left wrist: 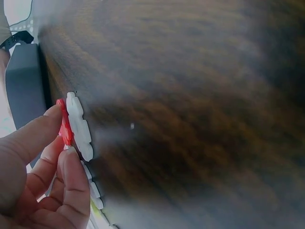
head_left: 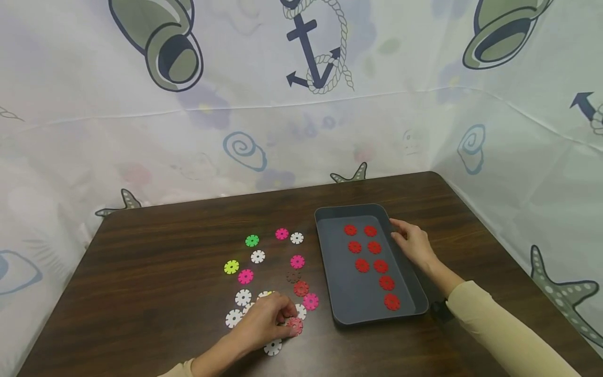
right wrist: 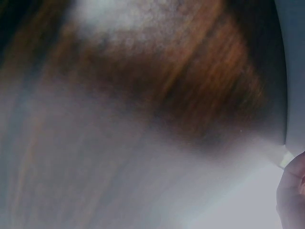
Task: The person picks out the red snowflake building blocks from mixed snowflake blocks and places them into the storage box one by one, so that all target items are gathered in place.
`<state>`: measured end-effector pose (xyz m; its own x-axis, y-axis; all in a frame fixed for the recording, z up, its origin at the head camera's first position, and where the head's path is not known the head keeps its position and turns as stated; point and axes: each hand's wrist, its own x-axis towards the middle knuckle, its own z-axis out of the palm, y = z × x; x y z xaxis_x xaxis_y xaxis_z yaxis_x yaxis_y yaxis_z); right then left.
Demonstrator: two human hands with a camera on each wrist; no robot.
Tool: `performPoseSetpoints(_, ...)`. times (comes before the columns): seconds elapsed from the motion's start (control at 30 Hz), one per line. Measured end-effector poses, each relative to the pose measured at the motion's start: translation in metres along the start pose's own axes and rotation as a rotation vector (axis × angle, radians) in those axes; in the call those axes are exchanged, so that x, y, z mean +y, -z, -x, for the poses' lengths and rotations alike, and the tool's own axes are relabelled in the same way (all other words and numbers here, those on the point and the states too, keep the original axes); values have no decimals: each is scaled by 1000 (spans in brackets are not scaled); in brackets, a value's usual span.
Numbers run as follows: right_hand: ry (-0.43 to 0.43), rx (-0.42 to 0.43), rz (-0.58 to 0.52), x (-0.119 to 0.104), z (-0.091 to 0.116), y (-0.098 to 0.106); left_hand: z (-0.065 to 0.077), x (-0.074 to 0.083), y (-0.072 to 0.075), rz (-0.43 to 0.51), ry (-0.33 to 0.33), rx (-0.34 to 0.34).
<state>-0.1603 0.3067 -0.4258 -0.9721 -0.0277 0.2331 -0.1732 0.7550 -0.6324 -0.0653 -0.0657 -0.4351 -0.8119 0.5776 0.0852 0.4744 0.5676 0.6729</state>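
Observation:
My left hand pinches a red notched plastic disc between thumb and fingers, low over the table. In the left wrist view the same red disc stands on edge next to a white disc. My right hand holds the right rim of a dark grey tray, toward its far end. Inside the tray lie several red discs in two columns. Only part of the right hand shows in the right wrist view, at the lower right corner.
Left of the tray, loose discs lie scattered: white, pink, green, yellow-green, brown and another red one. A patterned curtain hangs behind the dark wooden table.

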Motion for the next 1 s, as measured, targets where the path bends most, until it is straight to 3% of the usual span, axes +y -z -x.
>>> performPoseSetpoints(0.2, -14, -9, -7, -2, 1, 1, 0, 1, 0, -9, 1, -8)
performPoseSetpoints(0.57, -13, -6, -7, -3, 1, 2, 0, 6, 3, 88, 47, -40)
performPoseSetpoints(0.8, 1, -1, -6, -4, 2, 2, -5, 6, 7, 218, 104, -93)
performPoseSetpoints(1.0, 0, -2, -9, -5, 2, 2, -20, 10, 12, 361, 141, -60)
